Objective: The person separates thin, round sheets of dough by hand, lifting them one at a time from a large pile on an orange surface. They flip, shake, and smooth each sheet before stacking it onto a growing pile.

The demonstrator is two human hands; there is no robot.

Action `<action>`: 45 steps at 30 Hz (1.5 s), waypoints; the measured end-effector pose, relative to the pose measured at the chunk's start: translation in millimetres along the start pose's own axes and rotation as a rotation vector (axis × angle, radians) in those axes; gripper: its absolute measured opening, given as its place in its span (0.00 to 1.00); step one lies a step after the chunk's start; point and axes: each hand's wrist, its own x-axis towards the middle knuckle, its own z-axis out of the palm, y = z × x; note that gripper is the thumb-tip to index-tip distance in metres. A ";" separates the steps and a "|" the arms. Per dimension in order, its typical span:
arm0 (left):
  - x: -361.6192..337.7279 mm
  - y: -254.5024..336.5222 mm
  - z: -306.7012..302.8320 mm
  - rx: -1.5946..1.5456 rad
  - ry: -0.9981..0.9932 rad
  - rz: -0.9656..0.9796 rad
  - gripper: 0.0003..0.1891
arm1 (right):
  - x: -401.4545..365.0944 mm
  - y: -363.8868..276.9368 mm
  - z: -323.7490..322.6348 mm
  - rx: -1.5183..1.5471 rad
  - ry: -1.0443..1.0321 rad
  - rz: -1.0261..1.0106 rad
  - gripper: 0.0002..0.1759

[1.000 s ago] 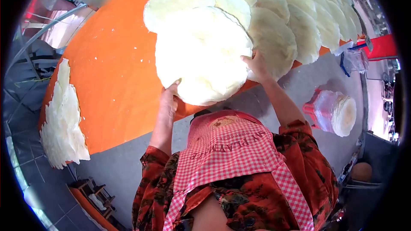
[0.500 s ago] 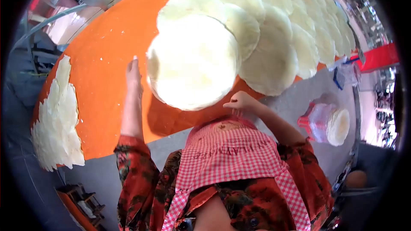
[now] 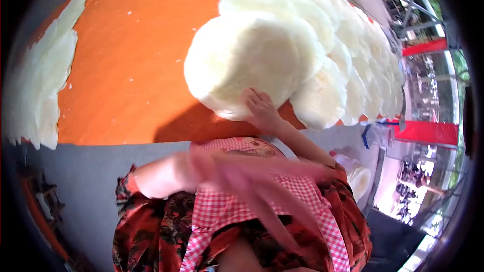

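A thick round stack of pale, thin discs [image 3: 217,65] lies on the orange table surface [image 3: 126,65]. My right hand [image 3: 262,111] rests on the near edge of this stack, its fingers bent and pressed close; whether they pinch a disc edge is too small to tell. In front of my chest, over the pink checked apron [image 3: 227,201], my left hand [image 3: 237,171] is raised close to the camera. It is blurred by motion, with its long fingers spread apart and nothing seen in them.
Overlapping pale discs [image 3: 353,40] cover the table's right part. Flat, ragged-edged pale sheets [image 3: 45,75] lie at its left end. Beyond the near right edge stand a clear plastic bag [image 3: 380,136] and a round pale stack [image 3: 359,181]. Red panels are farther right.
My left hand has come back from beside the stack to in front of my chest. My right hand has moved onto the stack's near edge. The view has turned.
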 end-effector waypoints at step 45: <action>35.7 -88.0 -223.6 0.976 1.136 0.432 0.10 | 73.4 27.0 -13.4 -0.025 -0.053 0.056 0.09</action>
